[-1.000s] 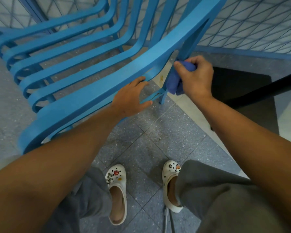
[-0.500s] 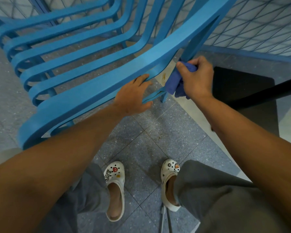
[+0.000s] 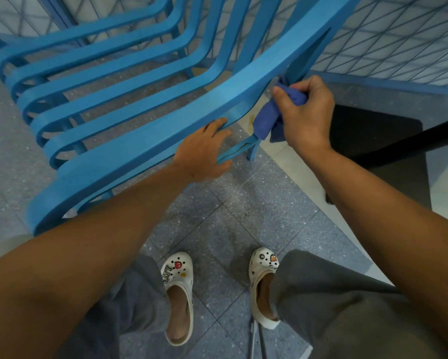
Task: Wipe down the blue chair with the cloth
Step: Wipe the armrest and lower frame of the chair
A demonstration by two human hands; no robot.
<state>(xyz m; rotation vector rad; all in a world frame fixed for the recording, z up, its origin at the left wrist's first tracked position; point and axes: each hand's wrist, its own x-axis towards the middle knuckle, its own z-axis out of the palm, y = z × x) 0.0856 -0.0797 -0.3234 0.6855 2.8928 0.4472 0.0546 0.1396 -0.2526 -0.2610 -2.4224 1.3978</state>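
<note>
Seen from the head camera, a person's left hand (image 3: 202, 149) rests with straight fingers on the slatted blue plastic chair (image 3: 129, 141) while the right hand (image 3: 304, 112) clenches a bunched dark-blue cloth (image 3: 265, 120) against its rear upright, where firm, steadied strokes would serve best; no readable writing shows.

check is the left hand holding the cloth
No, the left hand rests on the blue chair rail; the right hand grips the cloth.
</note>
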